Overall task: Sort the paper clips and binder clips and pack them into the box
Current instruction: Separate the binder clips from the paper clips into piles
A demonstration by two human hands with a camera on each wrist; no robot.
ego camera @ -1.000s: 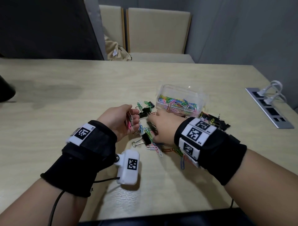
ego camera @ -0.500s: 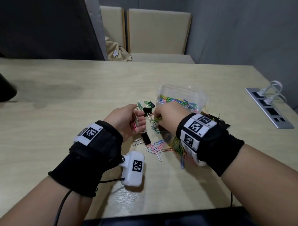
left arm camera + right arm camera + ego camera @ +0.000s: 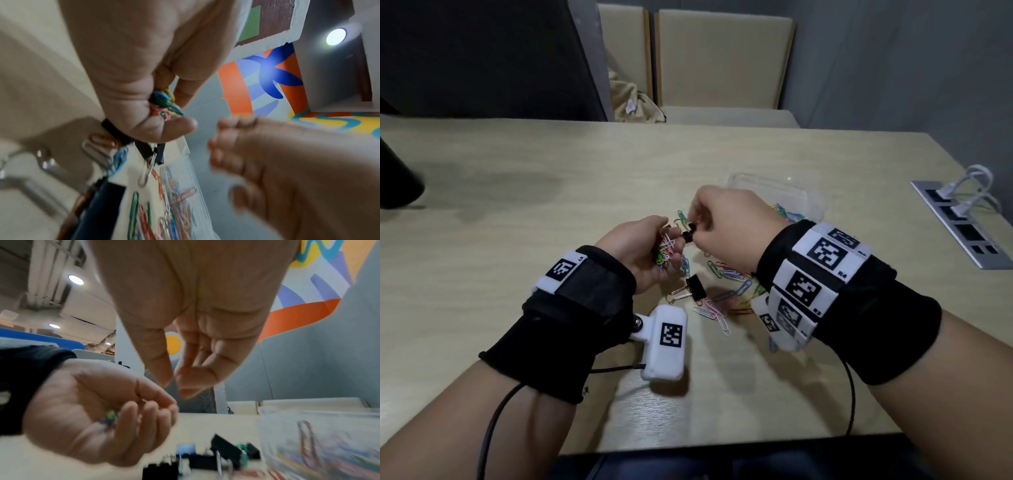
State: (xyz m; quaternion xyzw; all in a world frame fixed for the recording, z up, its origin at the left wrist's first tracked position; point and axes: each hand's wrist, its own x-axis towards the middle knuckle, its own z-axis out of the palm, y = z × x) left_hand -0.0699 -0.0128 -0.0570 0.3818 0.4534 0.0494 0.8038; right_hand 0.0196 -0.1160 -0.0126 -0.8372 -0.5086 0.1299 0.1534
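Note:
My left hand (image 3: 668, 237) grips a bunch of coloured paper clips (image 3: 665, 253), which also shows in the left wrist view (image 3: 162, 104). My right hand (image 3: 697, 222) hovers just right of it with the fingers curled. In the right wrist view its thumb and fingertips (image 3: 172, 382) nearly meet, with nothing visible between them. A small black binder clip (image 3: 687, 235) lies on the table between the hands. Loose paper clips (image 3: 726, 291) and a larger black binder clip (image 3: 695, 287) lie below. The clear box (image 3: 774, 186) behind my right hand holds coloured paper clips.
More black binder clips (image 3: 226, 449) lie by the box. A socket strip (image 3: 962, 226) with white plugs is set into the table at the right. A dark object (image 3: 397, 178) sits at the left edge, and two chairs (image 3: 722, 61) stand behind the table.
My right hand has lifted off the pile of clips and moved up and left, close to my left hand. My left hand still holds its bunch of paper clips.

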